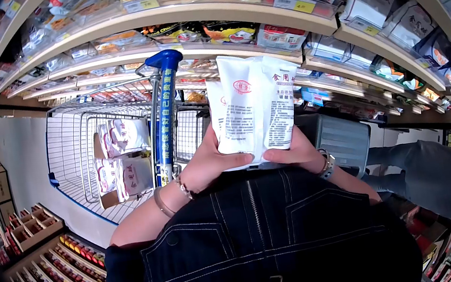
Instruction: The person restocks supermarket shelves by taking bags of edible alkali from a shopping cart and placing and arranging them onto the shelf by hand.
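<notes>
Left hand [213, 157], right hand [298, 152] clamped on white packets [259, 110], red oval logo [242, 86], dark print [237, 126]

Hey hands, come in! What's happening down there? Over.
Left hand, right hand: both gripping white packets, held upright. Shopping cart close by on the left. Only thumbs over the packets.

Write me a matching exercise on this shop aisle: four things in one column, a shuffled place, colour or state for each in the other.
1. Cart handle
2. Oval-printed packets
3. Shelf edges
4. Other person

A. Beige
B. Off to the right, arm raised
C. Blue
D. Between left hand and right hand

Pairs: 1-C, 2-D, 3-A, 4-B
</notes>
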Motion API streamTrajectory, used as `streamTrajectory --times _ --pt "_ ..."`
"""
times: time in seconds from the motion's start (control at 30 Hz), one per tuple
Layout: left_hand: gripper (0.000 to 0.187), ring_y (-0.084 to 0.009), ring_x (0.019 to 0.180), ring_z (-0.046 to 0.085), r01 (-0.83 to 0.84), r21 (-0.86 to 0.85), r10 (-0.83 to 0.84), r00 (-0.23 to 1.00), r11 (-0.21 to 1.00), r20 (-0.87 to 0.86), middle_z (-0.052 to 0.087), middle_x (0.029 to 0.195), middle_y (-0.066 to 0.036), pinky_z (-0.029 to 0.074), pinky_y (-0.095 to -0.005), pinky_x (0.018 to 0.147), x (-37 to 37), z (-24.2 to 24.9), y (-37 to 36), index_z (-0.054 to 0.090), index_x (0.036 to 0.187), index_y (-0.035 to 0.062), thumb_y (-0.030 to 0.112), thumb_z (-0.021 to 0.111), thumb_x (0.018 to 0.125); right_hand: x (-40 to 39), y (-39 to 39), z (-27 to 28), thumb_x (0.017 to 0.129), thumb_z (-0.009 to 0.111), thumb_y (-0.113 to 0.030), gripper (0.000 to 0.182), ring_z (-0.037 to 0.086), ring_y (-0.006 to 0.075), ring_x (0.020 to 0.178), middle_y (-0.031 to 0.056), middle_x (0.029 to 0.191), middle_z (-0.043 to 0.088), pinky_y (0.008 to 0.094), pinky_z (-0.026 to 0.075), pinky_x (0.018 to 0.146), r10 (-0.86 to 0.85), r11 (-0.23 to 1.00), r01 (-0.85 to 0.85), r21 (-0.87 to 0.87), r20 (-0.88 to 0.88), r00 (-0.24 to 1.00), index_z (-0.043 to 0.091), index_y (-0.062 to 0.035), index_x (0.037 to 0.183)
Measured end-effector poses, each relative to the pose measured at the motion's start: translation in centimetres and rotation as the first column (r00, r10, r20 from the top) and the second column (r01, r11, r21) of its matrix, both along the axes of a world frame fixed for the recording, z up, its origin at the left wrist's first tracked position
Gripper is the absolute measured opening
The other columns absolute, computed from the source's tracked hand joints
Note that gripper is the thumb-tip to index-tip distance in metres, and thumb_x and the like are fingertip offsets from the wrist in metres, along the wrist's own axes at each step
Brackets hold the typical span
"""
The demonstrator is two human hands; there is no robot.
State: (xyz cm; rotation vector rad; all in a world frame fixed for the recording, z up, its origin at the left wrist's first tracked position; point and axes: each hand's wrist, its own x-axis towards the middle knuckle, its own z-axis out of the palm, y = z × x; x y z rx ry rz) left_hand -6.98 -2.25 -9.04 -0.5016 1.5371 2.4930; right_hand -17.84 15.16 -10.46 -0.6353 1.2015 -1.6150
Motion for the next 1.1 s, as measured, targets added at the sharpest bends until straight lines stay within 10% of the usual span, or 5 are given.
streamTrajectory --times 0.13,0.43,0.57,0.9,1.1 --pt "0.055 -0.0192 0.106 0.047 0.082 0.188 -0.121 0.972 0.979 0.204 0.048 0.115 -0.01 0.039 -0.0304 0.088 -1.6 -0.8 -0.3 0.035 0.121 0.0011 0.016 0.062 0.076 -0.9 -0.3 -2.3 0.072 0.066 -0.01 0.064 0.044 0.0146 0.106 0.0081 0.117 0.045 0.0292 0.036 0.09 0.01 0.994 -0.025 0.105 0.145 0.989 0.03 0.0016 0.124" --pt "0.045 -0.0166 0.1 0.052 -0.078 0.313 0.033 0.989 0.947 0.145 0.053 0.109 -0.008 0.042 -0.0302 0.086 -3.0 0.4 1.0 0.043 0.115 0.004 0.005 0.063 0.074 -10.2 3.0 3.2 0.077 0.061 -0.018 0.024 0.054 0.0115 0.073 0.0043 0.083 0.059 0.0241 0.044 0.066 -0.11 0.973 0.209 0.099 -0.595 0.796 0.055 -0.0042 0.096" --pt "0.049 -0.0172 0.1 0.052 -0.148 0.252 0.123 0.986 0.956 0.111 0.053 0.109 -0.008 0.042 -0.0301 0.085 -3.2 0.9 1.0 0.04 0.117 0.0037 0.005 0.063 0.074 -20.5 6.1 7.5 0.079 0.057 -0.027 0.029 0.059 0.0219 0.065 0.0079 0.082 0.062 0.0293 0.045 0.057 -0.062 0.681 0.7 -0.214 -0.97 -0.236 0.058 -0.0078 0.1" --pt "0.059 -0.0194 0.103 0.05 -0.307 0.166 0.298 0.951 0.937 0.076 0.051 0.112 -0.011 0.041 -0.0307 0.087 -4.1 1.8 2.2 0.035 0.121 0.0002 0.013 0.066 0.072 -31.0 8.5 8.5 0.082 0.047 -0.035 0.039 0.056 0.025 0.068 0.0154 0.073 0.06 0.0314 0.042 0.066 0.463 0.673 0.364 0.644 -0.751 0.471 0.058 0.0014 0.092" --pt "0.057 -0.0187 0.101 0.05 -0.338 0.125 0.331 0.941 0.933 0.074 0.051 0.111 -0.01 0.041 -0.0301 0.086 -4.5 1.7 3.1 0.036 0.119 -0.0004 0.012 0.066 0.072 -30.1 7.4 8.3 0.083 0.045 -0.039 0.043 0.056 0.0225 0.077 0.0155 0.083 0.06 0.031 0.042 0.071 0.395 0.79 0.332 0.515 -0.842 0.367 0.058 0.0007 0.093"
